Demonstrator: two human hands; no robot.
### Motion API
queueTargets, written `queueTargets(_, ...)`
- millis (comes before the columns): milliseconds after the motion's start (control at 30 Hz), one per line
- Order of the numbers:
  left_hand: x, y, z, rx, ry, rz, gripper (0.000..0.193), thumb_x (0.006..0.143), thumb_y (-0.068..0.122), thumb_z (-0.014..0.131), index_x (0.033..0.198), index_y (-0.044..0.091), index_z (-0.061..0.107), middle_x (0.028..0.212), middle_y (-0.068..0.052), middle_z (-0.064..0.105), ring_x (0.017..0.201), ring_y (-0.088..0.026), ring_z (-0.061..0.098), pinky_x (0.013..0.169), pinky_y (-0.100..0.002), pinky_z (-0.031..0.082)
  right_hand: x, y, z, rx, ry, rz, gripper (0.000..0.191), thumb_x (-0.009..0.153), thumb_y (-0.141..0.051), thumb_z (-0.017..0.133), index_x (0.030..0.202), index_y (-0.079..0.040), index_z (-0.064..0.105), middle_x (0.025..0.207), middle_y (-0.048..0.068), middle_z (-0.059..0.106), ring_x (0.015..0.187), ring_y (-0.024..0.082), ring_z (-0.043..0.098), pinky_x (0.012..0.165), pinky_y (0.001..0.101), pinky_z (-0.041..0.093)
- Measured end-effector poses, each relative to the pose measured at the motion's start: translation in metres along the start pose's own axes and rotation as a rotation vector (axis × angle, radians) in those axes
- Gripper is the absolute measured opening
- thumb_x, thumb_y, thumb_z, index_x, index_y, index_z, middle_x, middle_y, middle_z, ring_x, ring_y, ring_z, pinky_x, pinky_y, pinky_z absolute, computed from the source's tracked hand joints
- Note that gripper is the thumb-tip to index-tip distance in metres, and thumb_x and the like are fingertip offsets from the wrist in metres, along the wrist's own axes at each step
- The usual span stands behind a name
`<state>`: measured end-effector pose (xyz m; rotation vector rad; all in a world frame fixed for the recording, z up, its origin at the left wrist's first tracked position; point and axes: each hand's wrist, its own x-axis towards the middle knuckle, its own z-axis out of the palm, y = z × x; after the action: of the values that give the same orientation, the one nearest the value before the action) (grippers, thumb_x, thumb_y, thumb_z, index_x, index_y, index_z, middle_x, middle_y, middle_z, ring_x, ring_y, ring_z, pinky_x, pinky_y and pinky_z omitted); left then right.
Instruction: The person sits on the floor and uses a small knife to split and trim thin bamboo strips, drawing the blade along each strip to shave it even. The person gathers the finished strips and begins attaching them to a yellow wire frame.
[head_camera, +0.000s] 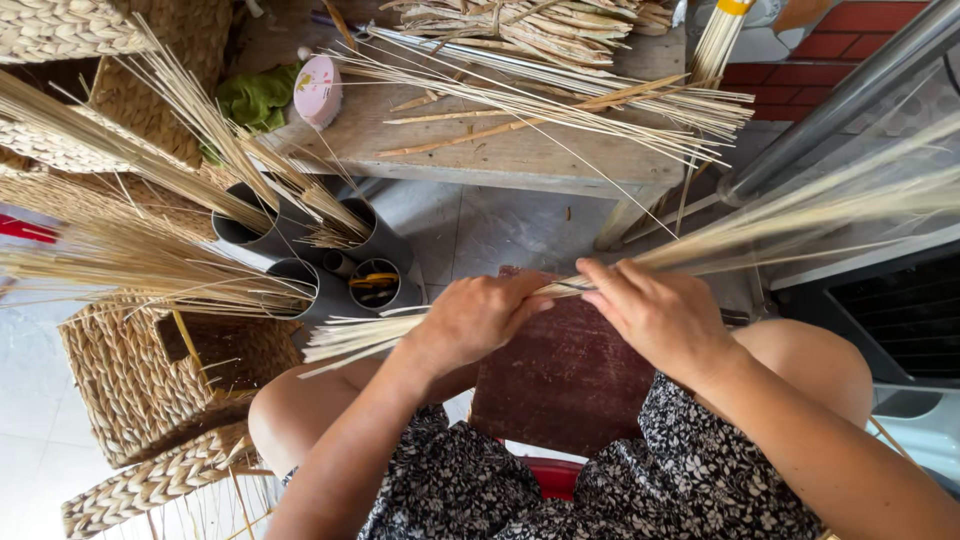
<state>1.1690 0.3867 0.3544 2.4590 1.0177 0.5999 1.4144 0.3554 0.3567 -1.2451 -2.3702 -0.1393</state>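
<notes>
Closely, both hands work one bundle of pale straw stalks (640, 265) over a dark wooden board (565, 380) on the lap.

Left hand (470, 320) is wrapped shut around the bundle; right hand (655, 315) pinches stalks just beside it, fingers partly curled. Beyond the board's far edge lies bare floor, hemmed by grey tubes (330, 255) of stalks, a woven basket (130, 390), then the wooden bench (520, 150) edge.

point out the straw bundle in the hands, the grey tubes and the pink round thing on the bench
straw bundle (760, 228), head view, on the stalks right of the hands
grey tubes (385, 243), head view, wall of one tube
pink round thing (317, 90), head view, its flat face
</notes>
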Motion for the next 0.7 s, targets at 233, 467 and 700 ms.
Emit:
queueTargets(233, 0.016, -0.038, -0.046, -0.128, -0.054, 0.018, 0.029, 0.098, 0.039, 0.062, 0.099, 0.012, 0.07, 0.072, -0.014, 0.069, 0.068, -0.035, 0.068, 0.057, -0.047, 0.053, 0.038, 0.016, 0.017, 0.088, -0.164, -0.008, 0.023, 0.089, -0.03, 0.075, 0.09, -0.009, 0.067, 0.07, 0.003, 0.07, 0.056, 0.018, 0.068, 0.046, 0.0327, 0.053)
queueTargets(467, 0.088, -0.104, -0.067, 0.095, 0.52, 0.128, 0.015, 0.094, 0.014, 0.071, 0.105, 0.005, 0.066, 0.098, -0.013, 0.067, 0.095, -0.031, 0.062, 0.084, -0.045, 0.052, 0.083, 0.103, 0.004, -0.039, -0.461, 0.434, 0.029, 0.097, -0.043, 0.066, 0.085, -0.016, 0.069, 0.056, 0.008, 0.063, 0.05, 0.026, 0.062, 0.05, 0.0423, 0.048)
queueTargets(700, 0.189, -0.229, -0.066, 0.331, 0.638, 0.021, 0.018, 0.099, 0.004, 0.075, 0.116, 0.01, 0.069, 0.109, -0.007, 0.065, 0.101, -0.029, 0.058, 0.088, -0.043, 0.046, 0.074, 0.205, 0.011, 0.003, -0.122, 0.811, 0.031, 0.102, -0.039, 0.073, 0.114, -0.011, 0.077, 0.067, 0.016, 0.06, 0.056, 0.028, 0.055, 0.055, 0.0433, 0.046)
